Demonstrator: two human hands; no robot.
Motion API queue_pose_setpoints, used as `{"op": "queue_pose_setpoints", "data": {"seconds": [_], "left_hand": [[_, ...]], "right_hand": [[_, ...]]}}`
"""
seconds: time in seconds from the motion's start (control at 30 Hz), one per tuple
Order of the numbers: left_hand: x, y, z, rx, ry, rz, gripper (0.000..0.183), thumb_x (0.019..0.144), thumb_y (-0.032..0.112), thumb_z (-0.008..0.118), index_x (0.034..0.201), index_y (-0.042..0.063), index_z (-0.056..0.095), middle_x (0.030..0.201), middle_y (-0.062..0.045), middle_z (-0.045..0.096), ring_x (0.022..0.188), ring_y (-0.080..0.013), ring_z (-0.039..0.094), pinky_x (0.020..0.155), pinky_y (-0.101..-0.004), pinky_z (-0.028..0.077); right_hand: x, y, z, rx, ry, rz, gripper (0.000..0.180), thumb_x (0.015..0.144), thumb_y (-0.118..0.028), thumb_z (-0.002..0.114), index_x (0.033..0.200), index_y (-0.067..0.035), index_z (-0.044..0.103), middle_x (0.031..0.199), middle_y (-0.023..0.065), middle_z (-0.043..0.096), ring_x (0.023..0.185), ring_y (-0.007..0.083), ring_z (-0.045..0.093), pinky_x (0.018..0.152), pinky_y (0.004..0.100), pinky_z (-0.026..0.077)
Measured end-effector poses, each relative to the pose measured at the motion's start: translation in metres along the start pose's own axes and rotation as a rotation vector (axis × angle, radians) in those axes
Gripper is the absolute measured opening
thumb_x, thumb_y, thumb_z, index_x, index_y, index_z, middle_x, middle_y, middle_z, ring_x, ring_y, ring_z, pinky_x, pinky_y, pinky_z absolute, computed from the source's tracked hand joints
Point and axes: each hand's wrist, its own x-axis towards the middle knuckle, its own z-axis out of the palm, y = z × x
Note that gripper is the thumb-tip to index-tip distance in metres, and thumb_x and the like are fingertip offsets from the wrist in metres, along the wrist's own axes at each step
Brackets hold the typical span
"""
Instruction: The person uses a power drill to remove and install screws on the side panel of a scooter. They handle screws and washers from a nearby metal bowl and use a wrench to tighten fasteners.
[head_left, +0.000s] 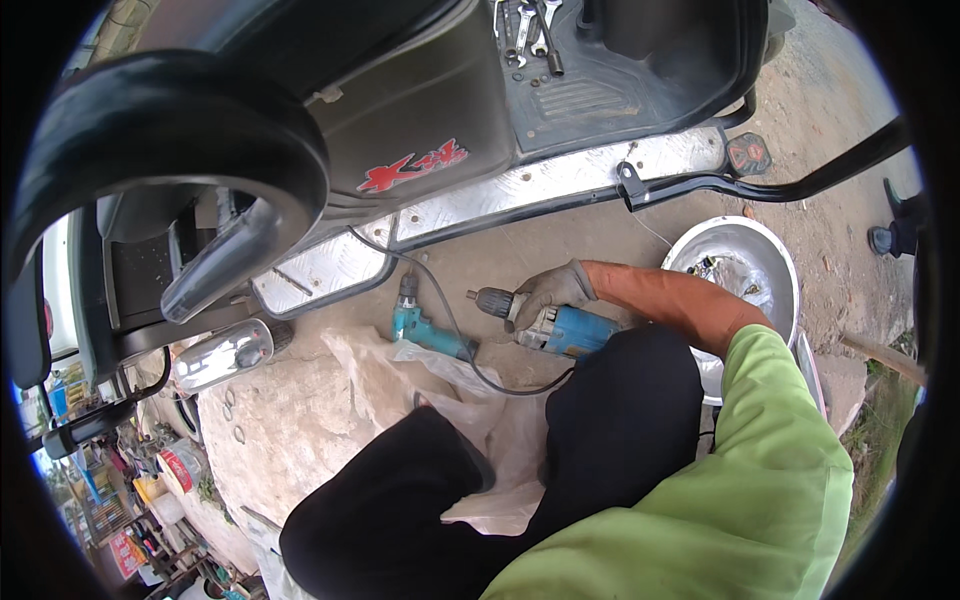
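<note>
My right hand (553, 290), in a grey work glove, grips the front housing of a blue corded power drill (574, 331) just behind its black chuck. The drill lies low over the ground beside my knee, its chuck pointing left. To its left a teal drill (427, 330) rests on the ground and partly against a crumpled clear plastic sheet (442, 375). A dark cable (450, 319) loops across the teal drill. My left hand is out of view. Above stands a dark vehicle with a silver tread-plate running board (480, 195) with bolt holes.
Wrenches (525, 34) and a socket tool lie on the vehicle's floor mat. A black bent tube (765, 187) reaches out at right, over the ground near a white basin (787, 270) holding hardware. A tape measure (748, 154) sits by the board's end. Another person's shoe (881, 240) shows far right.
</note>
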Motion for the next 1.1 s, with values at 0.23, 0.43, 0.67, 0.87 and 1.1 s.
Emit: {"op": "queue_pose_setpoints", "data": {"seconds": [0.23,0.43,0.67,0.87,1.1], "left_hand": [[0.043,0.012,-0.095,-0.442,-0.128,-0.176,0.034,0.110,0.011,0.067,0.140,-0.005,0.071,0.118,-0.018,0.080,0.110,-0.0252,0.077,0.101,-0.0373,0.061],[0.046,0.310,-0.146,-0.107,-0.625,0.655,0.033,0.111,0.006,0.063,0.140,-0.007,0.071,0.114,-0.015,0.082,0.106,-0.0202,0.077,0.097,-0.0307,0.061],[0.020,0.627,0.049,0.268,-0.143,1.409,0.053,0.103,0.031,0.070,0.143,-0.005,0.067,0.131,-0.026,0.075,0.121,-0.0404,0.073,0.107,-0.0478,0.056],[0.104,0.753,0.133,0.317,0.586,1.077,0.067,0.101,0.039,0.063,0.152,-0.004,0.056,0.145,-0.033,0.063,0.137,-0.0487,0.061,0.116,-0.0533,0.050],[0.161,0.789,0.131,0.330,0.724,0.696,0.058,0.100,0.038,0.066,0.144,0.000,0.065,0.146,-0.027,0.066,0.136,-0.0443,0.065,0.111,-0.0529,0.056]], "right_hand": [[-0.027,0.021,-0.004,0.117,0.179,-0.212,0.030,0.100,-0.022,0.083,0.120,-0.001,0.075,0.099,0.0091,0.081,0.083,0.0180,0.079,0.074,0.0338,0.066],[-0.048,0.086,0.026,0.406,0.389,-0.483,0.028,0.103,-0.024,0.079,0.119,-0.002,0.074,0.099,0.0083,0.079,0.084,0.0169,0.078,0.077,0.0342,0.066],[-0.066,0.136,0.049,0.716,0.361,-0.626,0.036,0.105,-0.023,0.075,0.131,0.000,0.067,0.110,0.0153,0.080,0.097,0.0268,0.080,0.092,0.0429,0.066],[-0.067,0.153,0.048,0.774,0.305,-0.704,0.045,0.105,-0.021,0.075,0.141,0.002,0.061,0.123,0.0182,0.078,0.107,0.0310,0.080,0.099,0.0453,0.065],[-0.086,0.155,0.047,0.760,0.321,-0.703,0.046,0.105,-0.020,0.075,0.144,0.000,0.061,0.126,0.0181,0.078,0.112,0.0303,0.079,0.101,0.0445,0.064]]}}
